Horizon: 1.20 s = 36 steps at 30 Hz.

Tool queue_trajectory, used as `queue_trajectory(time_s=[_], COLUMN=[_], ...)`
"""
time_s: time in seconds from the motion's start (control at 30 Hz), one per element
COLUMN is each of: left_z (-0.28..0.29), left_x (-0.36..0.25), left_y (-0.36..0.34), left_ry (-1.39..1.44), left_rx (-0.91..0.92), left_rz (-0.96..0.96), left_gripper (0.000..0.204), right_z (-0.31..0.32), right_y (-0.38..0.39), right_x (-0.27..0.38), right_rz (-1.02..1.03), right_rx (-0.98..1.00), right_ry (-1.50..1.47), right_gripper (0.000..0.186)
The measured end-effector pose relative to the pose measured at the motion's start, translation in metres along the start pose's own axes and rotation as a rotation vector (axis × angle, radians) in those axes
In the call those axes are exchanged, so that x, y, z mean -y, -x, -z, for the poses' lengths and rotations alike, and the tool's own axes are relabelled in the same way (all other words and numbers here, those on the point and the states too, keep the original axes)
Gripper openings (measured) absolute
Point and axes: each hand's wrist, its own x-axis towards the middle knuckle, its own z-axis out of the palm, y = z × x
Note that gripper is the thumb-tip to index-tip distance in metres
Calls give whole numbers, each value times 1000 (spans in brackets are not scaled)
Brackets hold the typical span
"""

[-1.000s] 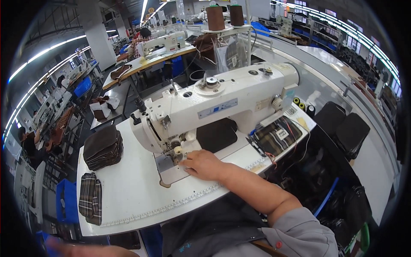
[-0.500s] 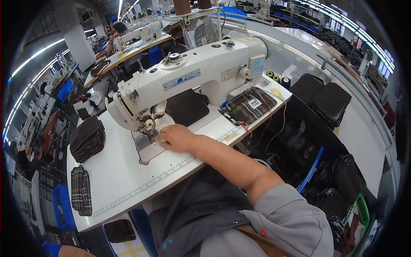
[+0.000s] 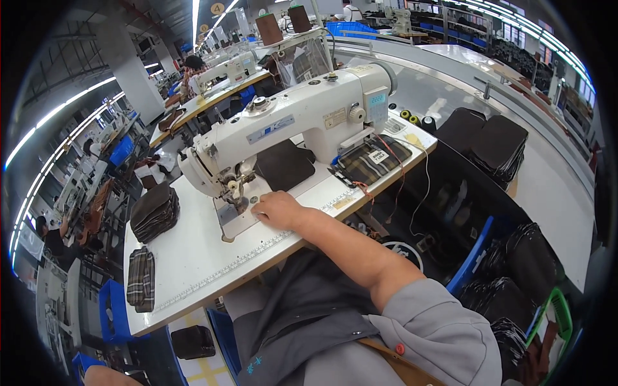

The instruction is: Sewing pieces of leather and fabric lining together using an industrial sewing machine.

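On the bed of the white sewing machine (image 3: 302,122), just right of the needle area (image 3: 239,201), rests my right hand (image 3: 279,211). Its fingers are bent and drawn together, and what they hold, if anything, is hidden. Behind the hand, under the machine arm, lies a dark brown fabric panel (image 3: 284,164). My left hand is out of sight; only a bit of bare skin shows at the lower left edge.
At the table's left sit a stack of dark panels (image 3: 154,211) and folded plaid pieces (image 3: 141,280). A plaid piece with a white label (image 3: 375,159) and thread spools (image 3: 412,118) lie right. More dark stacks (image 3: 496,151) stand beyond. Blue bins (image 3: 114,312) are left.
The view has shifted, so the machine sits further right and lower in the picture. My right hand's fingers have drawn back slightly and curled, baring a round spot on the machine bed.
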Motion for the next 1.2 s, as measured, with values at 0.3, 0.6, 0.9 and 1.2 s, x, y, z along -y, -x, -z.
queue_trajectory(time_s=[0.3,0.6,0.9,1.2], left_z=[5,27,43,54], left_x=[-23,-3,91,239], left_y=[-16,-30,5,168], left_ry=[234,511,758,-677], left_rx=[134,263,133,779], left_rz=[121,125,285,808], left_gripper=[45,38,30,59], right_z=[14,10,39,89], right_y=[2,8,3,55], right_x=[-2,-1,22,-14], right_rz=[21,16,72,-99], right_rx=[-20,-9,55,-125], right_ry=[4,37,34,73], right_gripper=[15,14,8,14])
